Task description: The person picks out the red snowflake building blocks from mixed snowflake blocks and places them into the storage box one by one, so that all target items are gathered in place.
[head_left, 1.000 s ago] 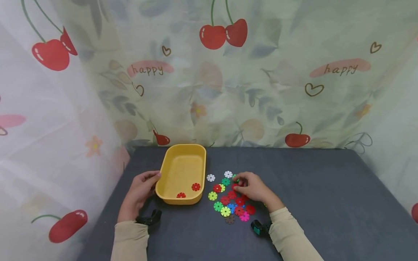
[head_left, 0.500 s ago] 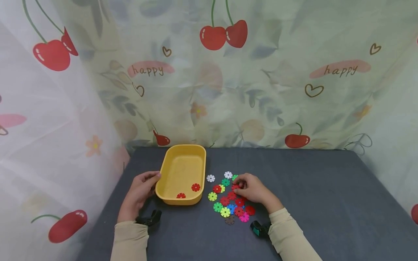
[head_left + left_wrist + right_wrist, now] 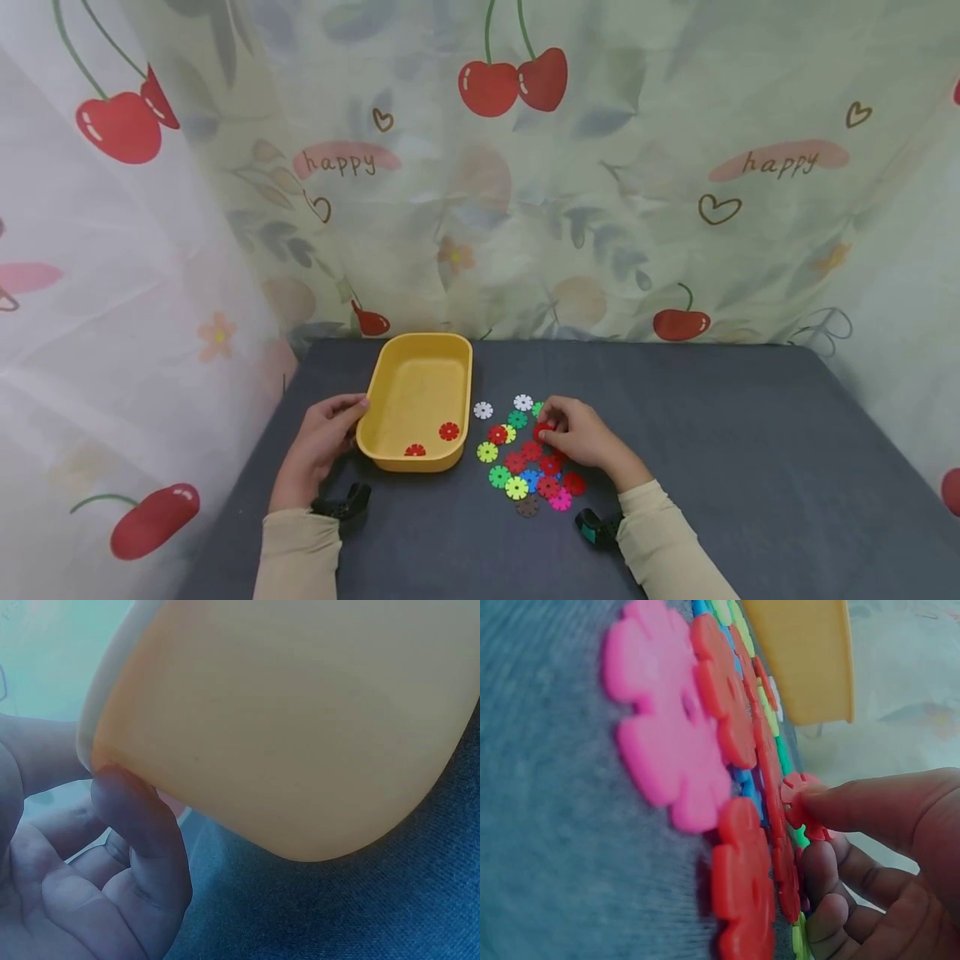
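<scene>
My left hand (image 3: 322,442) grips the rim of a yellow plastic bin (image 3: 423,333) at its left side. In the left wrist view, a digit presses the bin's outer wall (image 3: 285,750) just below the rim. Two red snowflake discs (image 3: 448,432) lie inside the bin. To its right, my right hand (image 3: 585,432) pinches another red snowflake disc (image 3: 795,796) between thumb and fingers, tilted up at the far right of a loose pile. Red, green, yellow, blue, white, brown and pink discs (image 3: 560,499) make up that pile, some overlapping.
A dark grey cloth (image 3: 712,450) covers the table. Behind it hangs a curtain (image 3: 525,250) printed with cherries, and pale sheets close off both sides. Each wrist wears a black strap (image 3: 596,527). The pile sits close beside the bin's right wall.
My right fingers have closed on a red disc at the pile's far right and tilted it up from where it lay. The left hand and the bin stay in place.
</scene>
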A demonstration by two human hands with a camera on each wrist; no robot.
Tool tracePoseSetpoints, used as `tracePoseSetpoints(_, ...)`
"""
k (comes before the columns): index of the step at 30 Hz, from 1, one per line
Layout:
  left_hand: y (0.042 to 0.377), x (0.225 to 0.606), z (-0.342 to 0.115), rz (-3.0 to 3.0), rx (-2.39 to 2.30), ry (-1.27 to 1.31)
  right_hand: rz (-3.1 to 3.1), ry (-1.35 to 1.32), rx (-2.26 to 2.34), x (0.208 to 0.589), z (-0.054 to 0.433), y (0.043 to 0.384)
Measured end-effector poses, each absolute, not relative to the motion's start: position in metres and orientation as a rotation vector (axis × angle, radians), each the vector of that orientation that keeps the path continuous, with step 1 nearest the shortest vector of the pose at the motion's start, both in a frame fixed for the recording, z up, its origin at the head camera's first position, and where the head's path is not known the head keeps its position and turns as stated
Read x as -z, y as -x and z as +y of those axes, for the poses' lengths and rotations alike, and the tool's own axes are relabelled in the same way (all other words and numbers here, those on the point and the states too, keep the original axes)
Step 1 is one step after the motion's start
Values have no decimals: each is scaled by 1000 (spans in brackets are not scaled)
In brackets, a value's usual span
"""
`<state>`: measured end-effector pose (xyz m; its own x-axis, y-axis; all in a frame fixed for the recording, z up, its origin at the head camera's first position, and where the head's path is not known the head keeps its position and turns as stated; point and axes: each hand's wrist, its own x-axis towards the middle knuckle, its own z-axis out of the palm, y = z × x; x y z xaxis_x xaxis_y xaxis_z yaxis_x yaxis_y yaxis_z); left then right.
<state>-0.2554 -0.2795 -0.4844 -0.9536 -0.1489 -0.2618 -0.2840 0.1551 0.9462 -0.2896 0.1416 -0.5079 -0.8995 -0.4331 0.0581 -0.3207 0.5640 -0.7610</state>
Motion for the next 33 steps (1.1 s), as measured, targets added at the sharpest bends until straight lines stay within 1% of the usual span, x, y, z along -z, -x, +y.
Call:
tracePoseSetpoints(7, 255, 485, -279, 2312, -1923, 429, 2650, 546, 1329, 506, 140, 287)
tracePoseSetpoints(16, 256, 484, -281, 2313, -1934, 418, 2588, 537, 1584, 494, 126, 286)
tracePoseSetpoints(25, 255, 484, -281, 2314, -1928, 434, 2398, 428, 1853, 470, 85, 277)
tracePoseSetpoints(33, 256, 484, -280, 2322, -1923, 429, 2296, 498, 1891, 462, 52, 272)
